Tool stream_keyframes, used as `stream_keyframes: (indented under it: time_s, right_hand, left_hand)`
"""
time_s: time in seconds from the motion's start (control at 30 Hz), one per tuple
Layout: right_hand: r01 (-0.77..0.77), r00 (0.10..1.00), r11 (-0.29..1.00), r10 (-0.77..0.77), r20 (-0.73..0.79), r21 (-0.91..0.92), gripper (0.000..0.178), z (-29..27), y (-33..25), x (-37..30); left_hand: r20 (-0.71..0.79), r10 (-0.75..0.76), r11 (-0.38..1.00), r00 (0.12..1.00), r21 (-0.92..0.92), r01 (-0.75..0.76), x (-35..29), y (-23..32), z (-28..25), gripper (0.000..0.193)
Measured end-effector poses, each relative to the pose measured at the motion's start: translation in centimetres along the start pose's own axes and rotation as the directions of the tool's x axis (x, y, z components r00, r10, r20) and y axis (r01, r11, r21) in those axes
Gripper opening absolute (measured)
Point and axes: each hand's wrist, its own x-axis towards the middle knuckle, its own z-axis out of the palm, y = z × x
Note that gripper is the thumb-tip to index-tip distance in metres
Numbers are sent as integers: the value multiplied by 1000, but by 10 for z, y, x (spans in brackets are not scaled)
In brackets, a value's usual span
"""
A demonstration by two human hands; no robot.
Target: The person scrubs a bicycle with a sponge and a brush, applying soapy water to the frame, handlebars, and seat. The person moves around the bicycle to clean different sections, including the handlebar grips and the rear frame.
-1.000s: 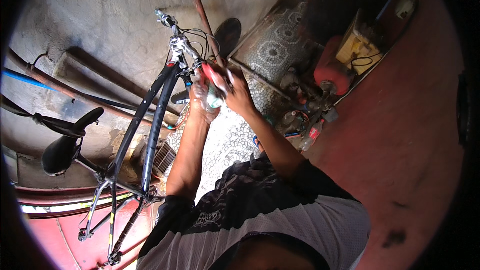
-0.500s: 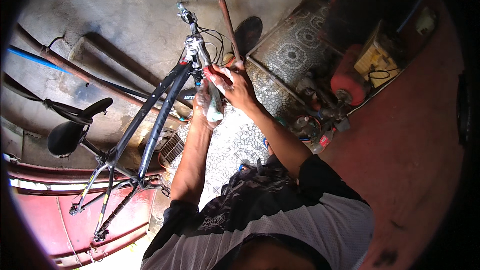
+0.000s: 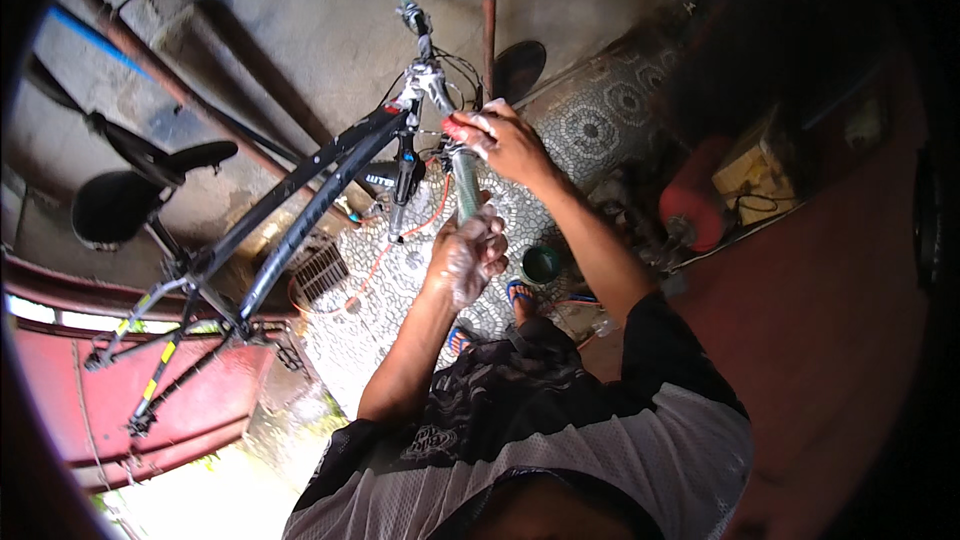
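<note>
A black bicycle frame [image 3: 300, 210] is hung up with no wheels on it, saddle [image 3: 190, 155] off to the left and the handlebar [image 3: 455, 165] end over the mosaic-patterned floor [image 3: 590, 130]. The handlebar's grip end is wrapped fully by the soapy-looking left hand [image 3: 468, 255], fingers closed around it, while the right hand [image 3: 495, 140] is closed on the bar higher up, near the stem. A small green tin [image 3: 541, 264] is seen on the floor just beside the left hand, with a red tank [image 3: 692, 205] further right.
</note>
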Motion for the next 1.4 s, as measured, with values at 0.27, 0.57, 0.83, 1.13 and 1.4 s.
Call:
stream_keyframes:
  time_s: [0.27,0.57,0.83,1.13,1.4]
  right_hand:
    - [461,745,888,-386,544,-2,34,-62,-40,-12]
    - [654,468,746,-529,708,126,24,-74,-48,14]
    - [682,581,711,-388,715,-168,20,-74,-39,-8]
    - [734,579,629,-381,721,-257,21,-61,-38,-23]
    - [632,696,715,-356,624,-297,24,-57,-43,-25]
  left_hand:
    - [-50,117,993,992,2,-117,28,-58,0,41]
    - [-135,425,904,895,10,-427,44,-108,2,51]
    - [-224,329,943,917,28,-331,41,-137,-1,49]
    - [-201,395,918,896,92,-385,40,-154,-20,51]
    - [-202,329,942,922,143,-305,32,-146,-28,53]
